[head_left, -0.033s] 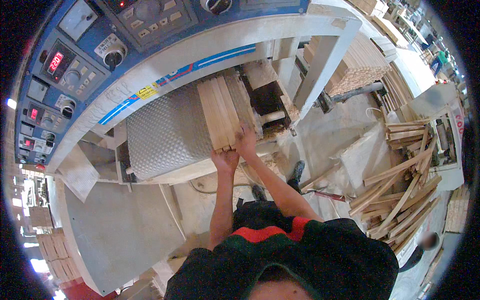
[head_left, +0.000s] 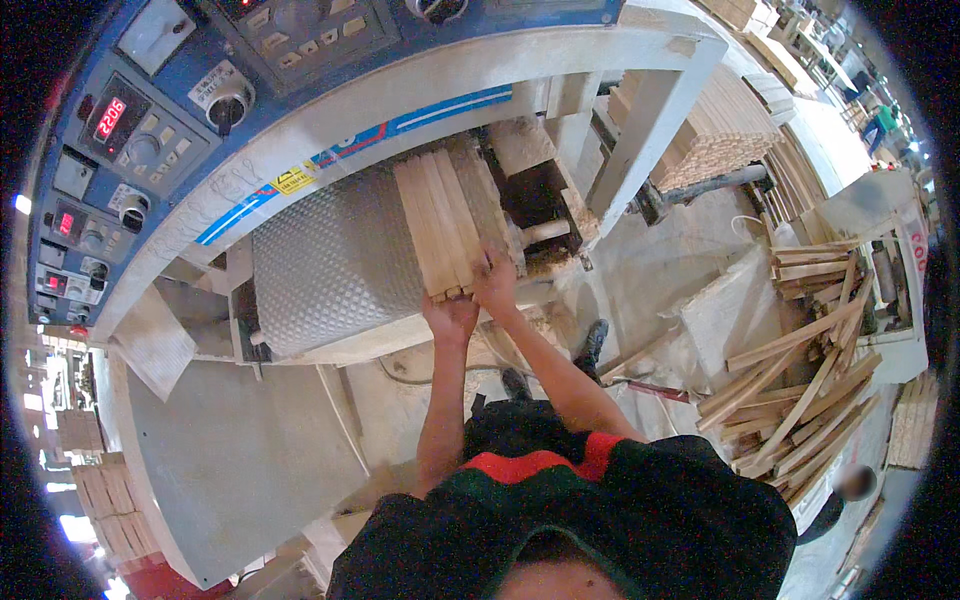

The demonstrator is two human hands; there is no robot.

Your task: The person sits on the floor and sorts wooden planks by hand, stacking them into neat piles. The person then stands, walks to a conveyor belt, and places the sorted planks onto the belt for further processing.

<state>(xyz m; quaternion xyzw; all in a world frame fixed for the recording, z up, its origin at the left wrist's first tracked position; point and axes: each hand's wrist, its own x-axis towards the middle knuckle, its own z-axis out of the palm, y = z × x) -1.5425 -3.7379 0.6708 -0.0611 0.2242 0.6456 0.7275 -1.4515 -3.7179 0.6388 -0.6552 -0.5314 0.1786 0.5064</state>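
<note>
Several pale wooden strips [head_left: 440,220] lie side by side on the textured grey conveyor belt [head_left: 335,265], their far ends reaching in under the machine's frame. At their near ends, my left hand [head_left: 450,318] is closed around the left corner, its fingers partly hidden by the wood. Against the right-hand edge of the same strips, my right hand [head_left: 495,282] grips with its fingers bent over the wood. The two hands almost touch each other.
A blue control panel [head_left: 180,105] with knobs and red displays curves along the upper left. Stacked boards [head_left: 705,135] stand at the upper right. Loose wood offcuts [head_left: 800,400] are heaped on the right, and a grey flat panel [head_left: 235,450] lies at lower left.
The red digits on a panel display have changed. My hands and the wooden strips stay practically in place.
</note>
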